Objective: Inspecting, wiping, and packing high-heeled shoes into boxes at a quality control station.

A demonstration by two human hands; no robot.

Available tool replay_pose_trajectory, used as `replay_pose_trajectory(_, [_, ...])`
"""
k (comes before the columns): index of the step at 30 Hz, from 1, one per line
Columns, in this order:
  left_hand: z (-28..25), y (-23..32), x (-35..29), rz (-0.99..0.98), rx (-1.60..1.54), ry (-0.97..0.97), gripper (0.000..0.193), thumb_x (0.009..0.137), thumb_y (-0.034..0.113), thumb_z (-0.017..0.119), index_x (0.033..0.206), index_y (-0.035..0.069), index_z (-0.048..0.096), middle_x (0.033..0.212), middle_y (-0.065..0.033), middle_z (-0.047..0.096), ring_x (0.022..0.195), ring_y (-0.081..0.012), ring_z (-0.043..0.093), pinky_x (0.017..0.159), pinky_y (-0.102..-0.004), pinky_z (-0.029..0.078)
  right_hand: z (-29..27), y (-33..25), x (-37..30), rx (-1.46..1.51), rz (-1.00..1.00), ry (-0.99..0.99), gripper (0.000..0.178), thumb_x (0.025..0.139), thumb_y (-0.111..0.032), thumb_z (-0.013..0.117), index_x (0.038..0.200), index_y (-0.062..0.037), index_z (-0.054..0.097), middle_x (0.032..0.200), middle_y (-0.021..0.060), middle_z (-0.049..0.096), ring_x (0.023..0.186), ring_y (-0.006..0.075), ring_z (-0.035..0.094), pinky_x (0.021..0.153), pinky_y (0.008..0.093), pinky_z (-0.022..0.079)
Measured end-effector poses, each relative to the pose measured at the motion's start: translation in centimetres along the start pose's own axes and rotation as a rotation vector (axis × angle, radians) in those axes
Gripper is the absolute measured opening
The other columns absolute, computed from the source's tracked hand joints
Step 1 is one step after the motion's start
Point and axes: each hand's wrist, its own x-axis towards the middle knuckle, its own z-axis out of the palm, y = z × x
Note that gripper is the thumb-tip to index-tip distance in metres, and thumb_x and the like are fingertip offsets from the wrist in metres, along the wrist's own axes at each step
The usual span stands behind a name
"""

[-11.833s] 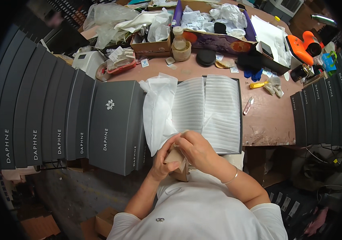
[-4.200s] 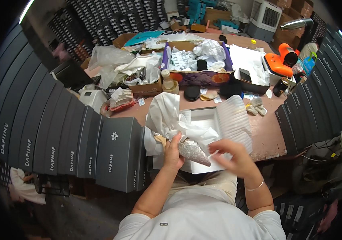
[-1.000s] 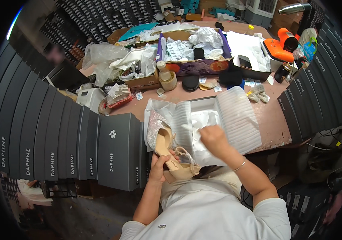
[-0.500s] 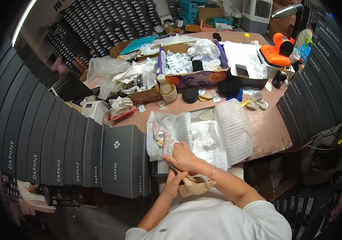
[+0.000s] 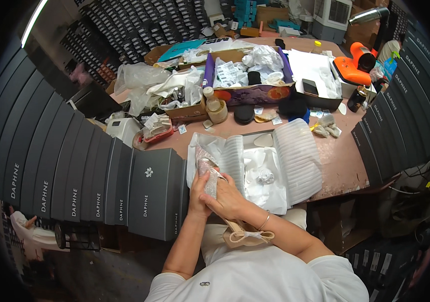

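Note:
Both hands hold a woman's shoe, its glittery pale pink toe [image 5: 208,163] pointing away from me. Its beige heel part with an ankle strap [image 5: 247,235] hangs back near my right forearm. My left hand [image 5: 200,195] wraps the left side of the shoe's front. Pressed on it from the right is my right hand [image 5: 225,198], some fingers hidden inside or behind the shoe. Beyond lies an open shoe box [image 5: 256,134] lined with white tissue paper [image 5: 267,194]. A crumpled paper ball [image 5: 264,175] sits on the tissue. Ribbed foam wrap [image 5: 300,163] folds out over the right side.
Dark grey shoe boxes [image 5: 155,196] stand in a row along the left; another stack [image 5: 401,108] rises at right. On the pink table are a purple carton [image 5: 255,93] of papers, a glue bottle [image 5: 216,106], a phone [image 5: 310,87] and an orange device [image 5: 354,70].
My left hand has moved up from the heel part to the shoe's front, beside my right hand. The strap end hangs free of the left hand. The whole view has shifted slightly.

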Motion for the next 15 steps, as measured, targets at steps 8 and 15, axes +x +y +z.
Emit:
replay_pose_trajectory(8, [0.1,1.8,0.0,0.042,-0.027,-0.040,0.045,0.097,0.021,0.047,0.138,0.004,0.043,0.123,-0.0082,0.056,0.110,-0.0195,0.057,0.095,-0.0322,0.046,-4.4,-3.4,-3.1,-0.035,-0.082,-0.212,0.078,0.095,-0.055,0.042,0.139,0.0084,0.032,0.136,0.0300,0.041,0.134,0.0416,0.033,0.109,0.0650,0.014])
replay_pose_trajectory(15, [0.1,-1.2,0.0,-0.032,-0.085,-0.022,0.050,0.098,0.034,0.047,0.140,0.008,0.040,0.125,-0.0094,0.056,0.113,-0.0252,0.055,0.096,-0.0382,0.046,-0.7,0.4,0.3,-0.268,-0.001,-0.040,0.083,0.091,-0.064,0.040,0.122,0.0131,0.051,0.110,0.0323,0.055,0.107,0.0429,0.051,0.109,0.0641,0.007])
